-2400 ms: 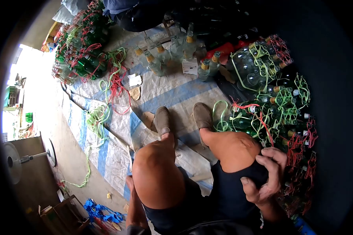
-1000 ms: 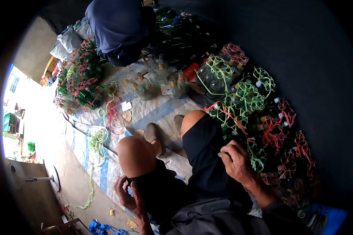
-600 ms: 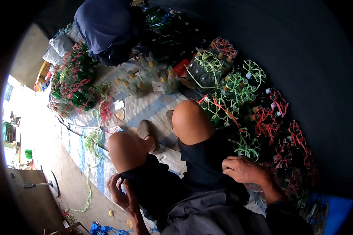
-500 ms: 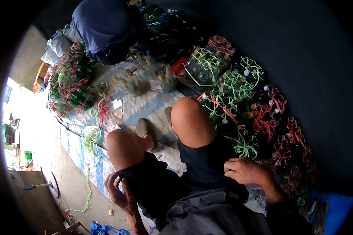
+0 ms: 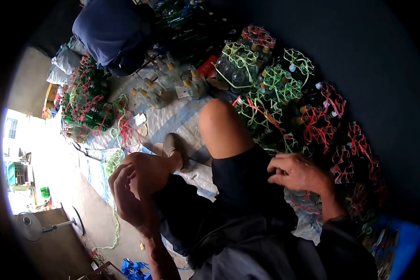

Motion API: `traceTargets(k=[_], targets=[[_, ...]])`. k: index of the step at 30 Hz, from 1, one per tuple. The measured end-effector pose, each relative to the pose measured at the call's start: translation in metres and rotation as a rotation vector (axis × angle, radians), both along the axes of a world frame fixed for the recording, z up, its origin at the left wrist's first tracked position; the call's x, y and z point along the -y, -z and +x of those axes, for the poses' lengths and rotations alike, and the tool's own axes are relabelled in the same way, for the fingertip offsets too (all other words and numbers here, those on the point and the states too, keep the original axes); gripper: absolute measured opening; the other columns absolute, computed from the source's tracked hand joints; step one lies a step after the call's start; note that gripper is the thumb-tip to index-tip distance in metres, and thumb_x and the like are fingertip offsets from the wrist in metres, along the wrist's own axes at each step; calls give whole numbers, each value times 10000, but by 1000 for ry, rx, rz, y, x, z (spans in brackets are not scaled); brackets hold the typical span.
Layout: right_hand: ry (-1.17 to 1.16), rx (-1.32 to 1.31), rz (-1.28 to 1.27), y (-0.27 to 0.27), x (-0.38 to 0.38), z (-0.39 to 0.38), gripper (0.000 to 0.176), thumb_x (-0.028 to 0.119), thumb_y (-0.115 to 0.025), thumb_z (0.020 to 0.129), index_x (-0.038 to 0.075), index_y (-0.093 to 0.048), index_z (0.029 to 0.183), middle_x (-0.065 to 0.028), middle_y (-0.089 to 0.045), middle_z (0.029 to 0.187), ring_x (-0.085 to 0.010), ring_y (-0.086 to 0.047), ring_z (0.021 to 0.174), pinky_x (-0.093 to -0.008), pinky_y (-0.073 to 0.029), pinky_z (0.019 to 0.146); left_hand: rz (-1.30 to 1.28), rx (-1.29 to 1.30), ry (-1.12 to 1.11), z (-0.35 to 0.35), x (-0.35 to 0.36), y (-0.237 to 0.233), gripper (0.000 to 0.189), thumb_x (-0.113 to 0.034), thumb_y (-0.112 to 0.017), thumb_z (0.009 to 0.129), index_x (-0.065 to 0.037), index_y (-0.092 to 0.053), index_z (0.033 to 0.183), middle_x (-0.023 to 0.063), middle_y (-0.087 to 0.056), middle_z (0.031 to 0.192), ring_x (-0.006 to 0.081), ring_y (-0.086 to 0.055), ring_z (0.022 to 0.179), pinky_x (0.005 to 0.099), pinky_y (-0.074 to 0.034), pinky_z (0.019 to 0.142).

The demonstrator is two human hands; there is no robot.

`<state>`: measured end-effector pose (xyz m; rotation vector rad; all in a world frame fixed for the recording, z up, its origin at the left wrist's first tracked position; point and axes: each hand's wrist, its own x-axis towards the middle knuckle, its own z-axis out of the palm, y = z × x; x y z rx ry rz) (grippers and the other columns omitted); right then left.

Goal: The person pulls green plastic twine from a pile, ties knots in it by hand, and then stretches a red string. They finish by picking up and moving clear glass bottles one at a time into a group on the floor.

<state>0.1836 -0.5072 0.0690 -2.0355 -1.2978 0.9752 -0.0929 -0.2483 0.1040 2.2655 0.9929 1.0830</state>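
Note:
My left hand (image 5: 128, 193) hangs beside my left knee with its fingers loosely bent and apart, and nothing shows in it. Over the right thigh of my dark shorts (image 5: 238, 179), my right hand (image 5: 299, 172) is held with thumb and fingers apart, also holding nothing visible. To the right of my knees stand bundles of glass bottles (image 5: 240, 67) wrapped in green and red plastic twine (image 5: 318, 128). Clear bottles with yellowish necks (image 5: 150, 94) stand loose on the sheet ahead of my feet.
A blue-and-white woven sheet (image 5: 172, 119) covers the floor. Another person in dark blue (image 5: 112, 30) bends over at the upper left, near a heap of green bottles (image 5: 86, 105). A fan (image 5: 42, 227) is at the lower left. Something blue (image 5: 408, 245) lies at the lower right.
Both my hands have risen toward my knees: the left up along the thigh, the right off the shorts with its fingers more spread. The view has shifted slightly.

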Motion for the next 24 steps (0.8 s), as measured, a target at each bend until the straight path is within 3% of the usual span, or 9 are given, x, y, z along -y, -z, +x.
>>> traceTargets(k=[4, 8, 11, 12, 15, 17, 20, 24], targets=[[70, 195, 329, 0, -39, 11, 160, 113, -750, 891, 19, -671, 993, -107, -636, 933, -292, -673, 804, -382, -533, 702, 52, -84, 137, 26, -17, -19, 306, -149, -656, 959, -15, -649, 1233, 118, -638, 1265, 246, -626, 1177, 366, -511, 979], [127, 310, 707, 5, -103, 0, 228, 55, -742, 884, 0, -643, 1082, -121, -583, 1045, -283, -649, 895, -369, -542, 756, -25, -172, 165, 42, -58, -2, 207, -20, -690, 907, -42, -699, 1112, 88, -687, 1165, 218, -670, 1056, 364, -537, 865], [90, 511, 864, 7, -156, 0, 306, 21, -739, 793, -21, -652, 1084, -123, -570, 1078, -310, -611, 960, -398, -509, 845, -72, -313, 129, 44, -82, 11, 188, -29, -687, 910, -29, -701, 1097, 99, -694, 1098, 213, -676, 998, 361, -533, 852], [108, 688, 839, 25, -175, 0, 303, 36, -733, 781, -21, -660, 1070, -121, -576, 1067, -316, -607, 961, -407, -502, 852, -72, -356, 132, 43, -84, 13, 165, -42, -682, 913, -10, -691, 1074, 115, -687, 1059, 231, -677, 960, 373, -527, 833], [173, 572, 869, 25, -201, -2, 262, 106, -725, 787, -10, -684, 1018, -118, -600, 1027, -321, -607, 956, -420, -501, 852, -189, -487, 75, 44, -85, 7, 161, -105, -668, 925, 11, -674, 1036, 142, -677, 983, 282, -675, 897, 405, -512, 792], [197, 633, 881, 40, -211, -3, 246, 121, -729, 794, -3, -689, 1003, -118, -609, 1025, -319, -611, 962, -425, -504, 862, -279, -542, 39, 43, -84, 0, 200, -182, -656, 937, -2, -672, 1023, 148, -680, 945, 322, -676, 881, 426, -501, 771], [117, 601, 801, 44, -210, -3, 223, 143, -737, 811, 4, -695, 981, -118, -624, 1026, -317, -620, 973, -430, -511, 870, -262, -677, -82, 47, -81, -4, 245, -280, -640, 945, -69, -700, 1053, 132, -717, 1005, 341, -692, 940, 432, -511, 790], [126, 542, 724, 33, -206, -8, 259, 156, -754, 813, -9, -696, 1004, -116, -640, 1050, -313, -627, 991, -421, -521, 882, -303, -650, -134, 48, -82, -4, 284, -279, -664, 898, -80, -707, 1096, 117, -725, 1056, 331, -697, 980, 422, -521, 813]])
